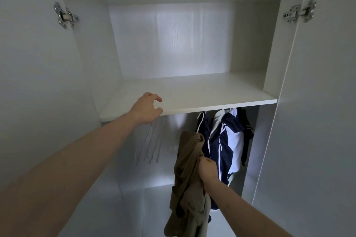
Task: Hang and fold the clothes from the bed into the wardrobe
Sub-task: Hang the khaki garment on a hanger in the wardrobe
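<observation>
I face an open white wardrobe. My right hand [207,169] grips a khaki garment [189,183] that hangs on a white hanger [201,121] below the shelf [212,98]. My left hand [147,108] reaches up to the shelf's front edge, its fingers loosely curled and holding nothing. Right of the khaki garment, a navy and white garment [229,144] hangs under the shelf. The rail is hidden behind the shelf.
Several bare hangers [149,146] hang at the left under the shelf. Both doors stand open, with metal hinges at the left [65,16] and right [300,12]. A lower white shelf [158,194] shows beneath the hanging clothes.
</observation>
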Demonstrator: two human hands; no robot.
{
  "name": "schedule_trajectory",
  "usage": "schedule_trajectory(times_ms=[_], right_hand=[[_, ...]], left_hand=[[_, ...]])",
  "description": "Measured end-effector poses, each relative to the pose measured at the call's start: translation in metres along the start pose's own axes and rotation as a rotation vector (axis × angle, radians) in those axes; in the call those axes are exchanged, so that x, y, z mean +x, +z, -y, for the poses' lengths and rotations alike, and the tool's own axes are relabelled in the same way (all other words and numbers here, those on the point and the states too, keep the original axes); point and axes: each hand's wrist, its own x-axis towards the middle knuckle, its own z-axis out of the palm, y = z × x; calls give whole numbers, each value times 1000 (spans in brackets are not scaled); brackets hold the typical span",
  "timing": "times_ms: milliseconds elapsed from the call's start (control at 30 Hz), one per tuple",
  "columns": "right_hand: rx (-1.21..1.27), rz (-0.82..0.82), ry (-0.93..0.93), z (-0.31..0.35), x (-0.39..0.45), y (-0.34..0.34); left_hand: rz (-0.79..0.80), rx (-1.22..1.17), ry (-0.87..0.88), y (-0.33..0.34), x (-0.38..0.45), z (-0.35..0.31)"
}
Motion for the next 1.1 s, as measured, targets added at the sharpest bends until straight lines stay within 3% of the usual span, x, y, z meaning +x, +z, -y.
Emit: schedule_trajectory(times_ms=[500, 1100], right_hand=[[-97, -81, -90, 34, 118, 21], [-270, -172, -194, 58, 210, 47]], left_hand=[[114, 70, -155, 40, 71, 45], [216, 286, -121, 57, 97, 67]])
